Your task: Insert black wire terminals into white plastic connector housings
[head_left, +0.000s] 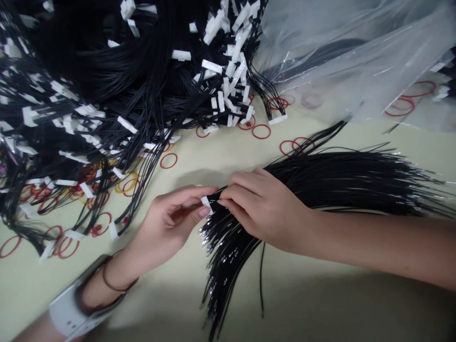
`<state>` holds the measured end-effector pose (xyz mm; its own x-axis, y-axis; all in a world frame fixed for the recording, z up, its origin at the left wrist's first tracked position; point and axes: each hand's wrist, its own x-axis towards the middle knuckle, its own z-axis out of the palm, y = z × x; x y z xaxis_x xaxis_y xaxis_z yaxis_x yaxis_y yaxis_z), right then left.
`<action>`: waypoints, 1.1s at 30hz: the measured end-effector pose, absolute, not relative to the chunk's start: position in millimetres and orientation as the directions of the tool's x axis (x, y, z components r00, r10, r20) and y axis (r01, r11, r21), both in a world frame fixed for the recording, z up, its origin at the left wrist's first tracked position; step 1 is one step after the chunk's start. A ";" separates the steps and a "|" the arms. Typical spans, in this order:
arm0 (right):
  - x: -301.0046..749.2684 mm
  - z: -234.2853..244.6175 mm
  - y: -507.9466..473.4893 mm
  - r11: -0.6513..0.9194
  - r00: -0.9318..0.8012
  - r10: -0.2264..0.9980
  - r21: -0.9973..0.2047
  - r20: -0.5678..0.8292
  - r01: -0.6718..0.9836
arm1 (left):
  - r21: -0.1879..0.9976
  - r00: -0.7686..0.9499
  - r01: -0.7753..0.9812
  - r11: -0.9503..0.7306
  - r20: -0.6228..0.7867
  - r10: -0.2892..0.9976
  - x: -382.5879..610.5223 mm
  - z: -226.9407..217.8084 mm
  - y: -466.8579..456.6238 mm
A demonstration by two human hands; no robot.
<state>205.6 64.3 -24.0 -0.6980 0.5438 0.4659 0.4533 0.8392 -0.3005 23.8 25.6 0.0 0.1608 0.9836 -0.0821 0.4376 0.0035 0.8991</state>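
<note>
From my remote seat, I can see the left hand [166, 223] pinching a small white plastic connector [205, 204] between thumb and forefinger, almost fully closed on it. The right hand [263, 209] has its fingers curled shut around a fan of thin black insulated wires [338, 175] just beside it, both hands working over a pale green tabletop [285, 294]. I'd judge the connector light, stiff and slick, and the wires soft, springy and tangle-prone, so I'd grip close to the connector. Silvery wire tips [213, 242] splay toward the near side, while a heap of black wire harnesses [89, 95] — white-ended — sits among red rubber bands [168, 161], beside a clear plastic bag [342, 52].
</note>
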 end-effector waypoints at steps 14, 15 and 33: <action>204.7 -29.1 63.0 0.873 -0.704 0.487 -0.269 0.517 0.407 | 0.881 0.167 0.470 -0.047 -0.037 0.985 22.8 -1.9 23.5; 204.7 -29.3 62.4 0.875 -0.706 0.484 -0.272 0.517 0.401 | 0.883 0.174 0.466 -0.061 -0.024 0.985 23.0 -1.8 23.5; 205.3 -20.3 60.7 0.754 -0.598 0.631 -0.574 0.495 0.320 | 0.871 0.164 0.486 -0.074 -0.007 0.986 24.7 1.5 21.2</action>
<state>205.3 60.7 -20.3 -0.5976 0.6306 0.4952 0.3202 0.7539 -0.5737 24.7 21.2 1.5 0.1640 0.9864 -0.0074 0.4862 -0.0743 0.8707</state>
